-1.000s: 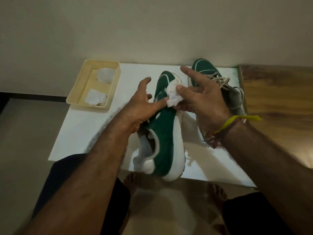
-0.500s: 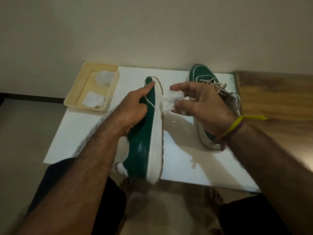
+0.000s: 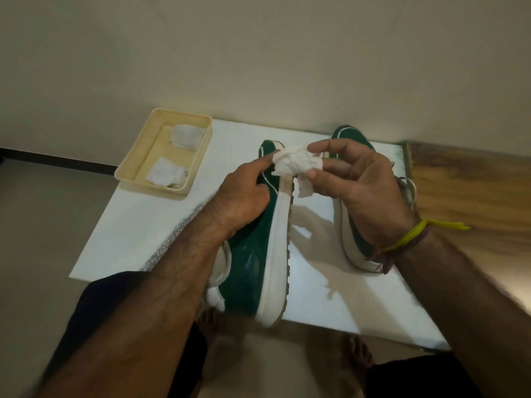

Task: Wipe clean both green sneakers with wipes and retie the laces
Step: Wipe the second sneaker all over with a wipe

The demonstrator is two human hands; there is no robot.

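My left hand [image 3: 244,196] grips a green sneaker [image 3: 253,262] with a white sole, tipped on its side so the sole edge faces right, its heel hanging over the near edge of the white table [image 3: 138,225]. My right hand [image 3: 359,191] pinches a crumpled white wipe [image 3: 296,165] against the toe end of that sole; my left forefinger touches the wipe too. The second green sneaker [image 3: 352,139] stands upright behind my right hand, mostly hidden, with pale laces [image 3: 408,185] showing loose at its right.
A cream plastic tray [image 3: 135,165] at the table's back left holds two used white wipes [image 3: 185,136]. A wooden surface [image 3: 465,179] adjoins the table on the right. A wall runs behind. My bare feet are under the table's near edge.
The held sneaker rolled from top-up onto its side, sole edge now to the right. My right hand brought the wipe up against the toe of the sole.
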